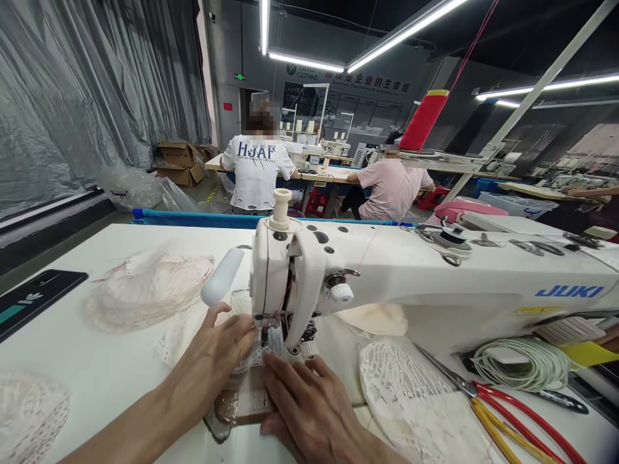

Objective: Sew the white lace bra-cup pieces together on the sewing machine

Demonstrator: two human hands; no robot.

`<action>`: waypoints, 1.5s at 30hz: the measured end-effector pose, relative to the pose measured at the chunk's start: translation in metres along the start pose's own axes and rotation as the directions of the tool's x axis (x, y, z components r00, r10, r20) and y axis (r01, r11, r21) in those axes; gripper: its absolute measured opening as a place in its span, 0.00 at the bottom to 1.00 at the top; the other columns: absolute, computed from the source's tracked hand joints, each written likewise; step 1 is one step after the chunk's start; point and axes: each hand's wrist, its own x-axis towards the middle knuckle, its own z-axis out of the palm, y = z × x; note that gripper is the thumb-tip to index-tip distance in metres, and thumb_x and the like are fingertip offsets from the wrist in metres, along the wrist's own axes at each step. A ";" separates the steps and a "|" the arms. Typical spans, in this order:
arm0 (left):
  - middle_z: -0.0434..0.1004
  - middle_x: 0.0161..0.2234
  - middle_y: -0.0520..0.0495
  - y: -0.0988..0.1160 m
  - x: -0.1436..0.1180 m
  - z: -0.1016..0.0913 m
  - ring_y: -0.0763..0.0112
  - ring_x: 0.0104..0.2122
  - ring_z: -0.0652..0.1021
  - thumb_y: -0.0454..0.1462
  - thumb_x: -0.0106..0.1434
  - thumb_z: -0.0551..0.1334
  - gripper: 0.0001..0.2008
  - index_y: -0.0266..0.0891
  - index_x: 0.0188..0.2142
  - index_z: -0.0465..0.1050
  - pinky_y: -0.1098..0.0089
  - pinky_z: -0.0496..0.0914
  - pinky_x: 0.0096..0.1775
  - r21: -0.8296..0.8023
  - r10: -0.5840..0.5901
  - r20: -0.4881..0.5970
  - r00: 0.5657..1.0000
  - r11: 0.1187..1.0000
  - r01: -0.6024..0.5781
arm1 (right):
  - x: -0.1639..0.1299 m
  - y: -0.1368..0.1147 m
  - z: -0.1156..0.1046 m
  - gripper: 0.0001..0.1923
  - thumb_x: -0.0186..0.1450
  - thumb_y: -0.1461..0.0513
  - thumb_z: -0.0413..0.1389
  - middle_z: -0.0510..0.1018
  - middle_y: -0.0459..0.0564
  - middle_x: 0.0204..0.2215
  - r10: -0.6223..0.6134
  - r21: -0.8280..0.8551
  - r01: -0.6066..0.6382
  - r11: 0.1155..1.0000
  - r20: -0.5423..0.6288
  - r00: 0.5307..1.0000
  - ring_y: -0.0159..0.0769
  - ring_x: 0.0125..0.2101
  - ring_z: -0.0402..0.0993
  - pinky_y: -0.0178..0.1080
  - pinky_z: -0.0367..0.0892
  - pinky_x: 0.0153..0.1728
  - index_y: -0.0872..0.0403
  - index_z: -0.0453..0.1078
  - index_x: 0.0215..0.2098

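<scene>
A white sewing machine (285,277) stands in front of me with its presser foot (275,338) down on a white lace piece (249,364). My left hand (217,345) is left of the foot, fingers bent and closed on the lace piece, one finger raised apart. To the right of the foot, my right hand (309,399) lies with fingers stretched out, its fingertips touching the near edge of the lace. Under the lace is a brown, shiny plate (244,406) on the machine bed. Part of the lace is hidden behind the left hand and the machine head.
Cream lace pieces (149,283) lie at the left, and more lace (406,393) at the right. Scissors (476,390) with red and yellow handles lie by a coil of pale cord (520,364). A phone (43,296) rests at the left edge. Two people sit at machines beyond.
</scene>
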 end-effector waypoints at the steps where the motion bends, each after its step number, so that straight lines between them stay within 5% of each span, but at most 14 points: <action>1: 0.74 0.36 0.52 0.006 -0.004 0.002 0.69 0.38 0.74 0.27 0.62 0.50 0.14 0.44 0.39 0.68 0.59 0.57 0.51 0.034 0.005 -0.019 1.000 0.999 -0.005 | 0.000 0.000 0.000 0.20 0.70 0.53 0.43 0.73 0.59 0.46 0.000 0.006 0.000 1.000 0.001 1.000 0.40 0.34 0.71 0.42 0.61 0.31 0.60 0.67 0.46; 6: 0.74 0.30 0.50 0.027 -0.021 0.018 0.65 0.32 0.74 0.29 0.63 0.53 0.10 0.44 0.34 0.71 0.60 0.63 0.43 0.146 0.024 -0.058 0.998 0.989 -0.016 | -0.002 -0.001 0.000 0.20 0.71 0.54 0.40 0.76 0.56 0.42 0.000 0.062 0.001 0.998 -0.012 1.000 0.37 0.32 0.70 0.41 0.60 0.31 0.59 0.67 0.44; 11: 0.75 0.33 0.48 0.025 -0.026 0.028 0.65 0.36 0.74 0.27 0.64 0.50 0.13 0.40 0.37 0.71 0.58 0.61 0.45 0.184 0.042 -0.082 0.996 0.983 -0.027 | -0.003 0.000 0.001 0.18 0.70 0.54 0.42 0.76 0.53 0.41 0.003 0.057 -0.001 0.998 -0.040 0.999 0.36 0.32 0.69 0.42 0.59 0.32 0.58 0.67 0.43; 24: 0.76 0.33 0.50 0.024 -0.019 0.020 0.67 0.35 0.75 0.29 0.67 0.48 0.15 0.42 0.33 0.71 0.60 0.60 0.45 0.167 0.038 -0.154 0.987 0.986 -0.012 | -0.002 0.000 0.001 0.19 0.71 0.54 0.41 0.75 0.57 0.45 0.002 0.026 0.000 1.000 -0.055 0.998 0.39 0.34 0.71 0.43 0.60 0.34 0.58 0.67 0.43; 36: 0.76 0.43 0.46 0.016 -0.016 0.020 0.67 0.45 0.74 0.32 0.69 0.46 0.13 0.39 0.48 0.64 0.57 0.51 0.52 0.196 0.012 -0.134 0.991 0.981 0.015 | 0.002 0.000 -0.002 0.15 0.70 0.57 0.44 0.75 0.56 0.44 0.047 0.053 -0.045 0.998 -0.031 0.998 0.39 0.34 0.72 0.44 0.60 0.38 0.57 0.67 0.45; 40: 0.73 0.49 0.44 0.009 -0.029 0.000 0.66 0.47 0.72 0.29 0.65 0.51 0.16 0.42 0.52 0.60 0.57 0.52 0.52 0.115 -0.040 -0.020 0.999 0.992 0.042 | 0.004 -0.007 -0.010 0.14 0.71 0.61 0.41 0.76 0.54 0.37 0.001 0.043 0.003 0.999 -0.104 0.995 0.37 0.32 0.71 0.41 0.59 0.36 0.57 0.68 0.40; 45: 0.73 0.50 0.44 -0.027 -0.065 -0.047 0.61 0.48 0.71 0.26 0.56 0.58 0.25 0.45 0.52 0.61 0.54 0.48 0.52 0.105 -0.162 0.049 0.986 0.982 0.157 | 0.016 -0.030 -0.025 0.12 0.69 0.59 0.46 0.73 0.47 0.25 -0.175 0.093 0.184 0.978 -0.096 0.980 0.35 0.27 0.66 0.40 0.56 0.33 0.55 0.66 0.32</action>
